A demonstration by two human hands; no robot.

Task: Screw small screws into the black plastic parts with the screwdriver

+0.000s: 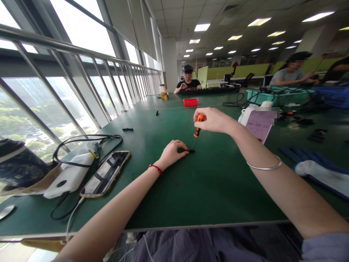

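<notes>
My right hand (pixel 211 119) is closed around the orange and black handle of a screwdriver (pixel 196 131), held nearly upright. The screwdriver's thin shaft points down, and its tip meets a small black part (pixel 192 150) lying on the green table (pixel 174 189). With thumb and fingertips, my left hand (pixel 173 153) pinches the left end of that black part against the tabletop. The part's exact kind is too small to make out, and its left end is hidden by my fingers.
A red tray (pixel 190 102) stands ahead. On the left lie a phone (pixel 106 174), a white power bank-like case (pixel 69 174) and black cables. To the right are a lit timer screen (pixel 257 125), gloves (pixel 321 174) and a green basket (pixel 278 96). Two people sit farther back.
</notes>
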